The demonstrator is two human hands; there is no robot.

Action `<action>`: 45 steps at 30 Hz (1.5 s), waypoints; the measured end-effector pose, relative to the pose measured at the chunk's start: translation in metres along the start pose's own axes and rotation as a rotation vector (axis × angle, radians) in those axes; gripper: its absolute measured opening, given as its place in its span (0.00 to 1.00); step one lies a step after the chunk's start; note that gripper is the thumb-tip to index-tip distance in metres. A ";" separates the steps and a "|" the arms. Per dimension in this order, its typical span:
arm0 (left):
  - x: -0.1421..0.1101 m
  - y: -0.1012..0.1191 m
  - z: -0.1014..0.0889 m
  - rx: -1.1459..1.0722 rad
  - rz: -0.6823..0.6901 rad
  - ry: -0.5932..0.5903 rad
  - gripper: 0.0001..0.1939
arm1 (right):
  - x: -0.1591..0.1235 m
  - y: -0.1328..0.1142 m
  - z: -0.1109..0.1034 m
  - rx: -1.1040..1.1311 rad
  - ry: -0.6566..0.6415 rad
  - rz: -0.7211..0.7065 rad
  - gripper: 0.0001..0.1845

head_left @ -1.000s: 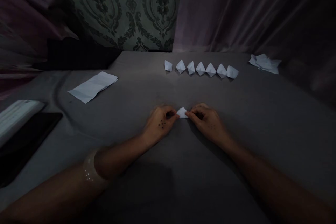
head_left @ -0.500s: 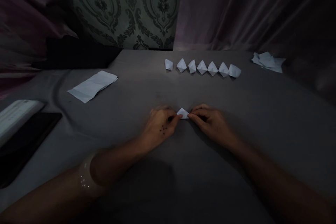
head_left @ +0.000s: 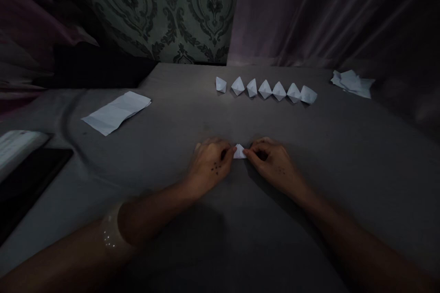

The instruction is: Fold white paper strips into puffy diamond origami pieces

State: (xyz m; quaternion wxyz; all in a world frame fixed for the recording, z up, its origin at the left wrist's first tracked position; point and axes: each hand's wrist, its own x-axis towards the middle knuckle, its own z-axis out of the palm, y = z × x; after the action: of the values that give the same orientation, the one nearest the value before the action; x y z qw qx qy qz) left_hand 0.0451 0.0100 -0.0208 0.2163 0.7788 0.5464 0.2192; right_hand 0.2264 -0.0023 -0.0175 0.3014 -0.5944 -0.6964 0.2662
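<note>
Between my two hands is a small white piece of folded paper, peaked at the top and flat along its lower edge. My left hand pinches its left side between thumb and fingers. On the right side, my right hand grips it the same way, thumb in front. The fingers behind the paper are partly hidden. Farther back stands a row of several folded paper boats, apart from both hands.
Flat white paper sheets lie at the left, and a crumpled paper pile at the far right. A dark flat object with a white item is at the left edge. Grey cloth covers the surface; curtains hang behind.
The folded paper has dropped slightly toward me, and its peak looks blunter. Both hands keep their pinch, with the right thumb shifted a little inward. The view has moved slightly.
</note>
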 end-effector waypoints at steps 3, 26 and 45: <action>0.003 -0.002 0.002 0.010 0.023 0.004 0.14 | 0.000 0.001 0.000 -0.009 0.010 0.004 0.12; 0.002 -0.004 0.008 0.117 0.044 0.059 0.15 | 0.006 -0.003 0.004 -0.028 0.044 0.120 0.16; -0.002 0.004 -0.002 0.223 0.096 0.010 0.16 | 0.006 -0.003 0.004 -0.046 0.025 0.103 0.15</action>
State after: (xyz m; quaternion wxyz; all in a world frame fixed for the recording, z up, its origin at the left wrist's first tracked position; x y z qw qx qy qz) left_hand 0.0462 0.0070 -0.0168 0.1149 0.8222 0.5306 0.1710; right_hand 0.2205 0.0036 -0.0174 0.2821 -0.6395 -0.6671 0.2577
